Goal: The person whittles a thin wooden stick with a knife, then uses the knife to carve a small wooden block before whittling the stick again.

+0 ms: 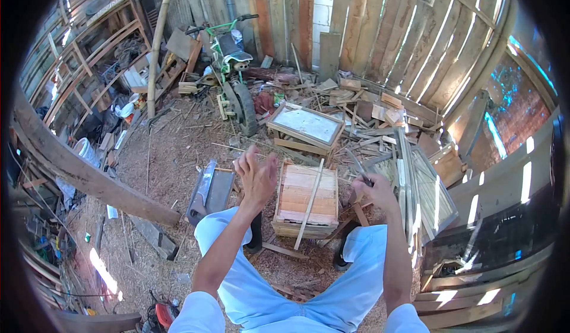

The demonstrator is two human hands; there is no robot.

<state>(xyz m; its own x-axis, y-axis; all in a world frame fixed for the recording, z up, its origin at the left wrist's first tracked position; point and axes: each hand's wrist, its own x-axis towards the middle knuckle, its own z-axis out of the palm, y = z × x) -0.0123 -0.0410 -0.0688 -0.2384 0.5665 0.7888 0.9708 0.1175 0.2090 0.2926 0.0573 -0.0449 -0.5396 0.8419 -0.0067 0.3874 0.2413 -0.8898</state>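
Note:
Between my knees stands a box-like stack of pale wooden boards (303, 187). Lying diagonally across its top is a thin wooden strip (310, 205), its lower end past the front edge. My left hand (256, 175) is raised to the left of the stack, fingers apart and slightly bent, with nothing visible in it. To the right of the stack, my right hand (377, 191) is closed around a thin dark pointed tool (360, 164), aimed up and left; whether it is a knife or a marker I cannot make out.
Behind the stack lies a wooden frame with a white panel (306, 122). A dark tray-like piece (212, 190) rests by my left knee. Glazed frames (424, 190) lean at right. Scrap wood (368, 110) and a small motorbike (233, 65) are farther back; a curved post (89, 161) crosses the left.

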